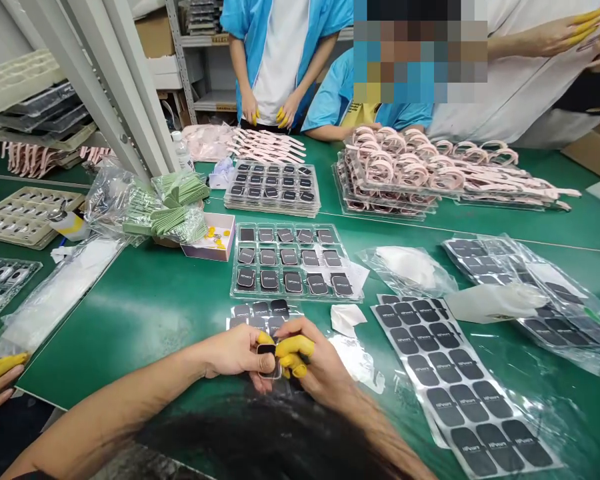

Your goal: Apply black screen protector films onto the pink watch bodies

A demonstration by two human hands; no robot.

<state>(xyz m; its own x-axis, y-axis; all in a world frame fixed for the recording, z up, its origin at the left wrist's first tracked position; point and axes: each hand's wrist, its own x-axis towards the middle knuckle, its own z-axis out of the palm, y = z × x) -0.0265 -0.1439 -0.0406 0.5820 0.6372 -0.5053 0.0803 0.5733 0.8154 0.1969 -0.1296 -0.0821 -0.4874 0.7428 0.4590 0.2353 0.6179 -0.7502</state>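
Near the front edge of the table, my left hand [240, 357] pinches a small rounded-square piece [267, 349] with a dark face and a shiny rim. My right hand [310, 353], with yellow finger cots, closes on the piece's right side. Its fingertips partly hide the piece. Just beyond my hands lies a sheet of black labels [261, 310], partly covered by them. Behind it, a clear plastic tray [235, 293] holds rows of black rounded-square pieces with white lettering.
Right of my hands are a label sheet [467, 393], a white bottle [497, 302] on its side and bagged sheets [565, 287]. Behind stand stacked trays [273, 207], pink straps [380, 167], a small box [207, 250] and bagged green straps [180, 207]. Co-workers [285, 60] are across the table.
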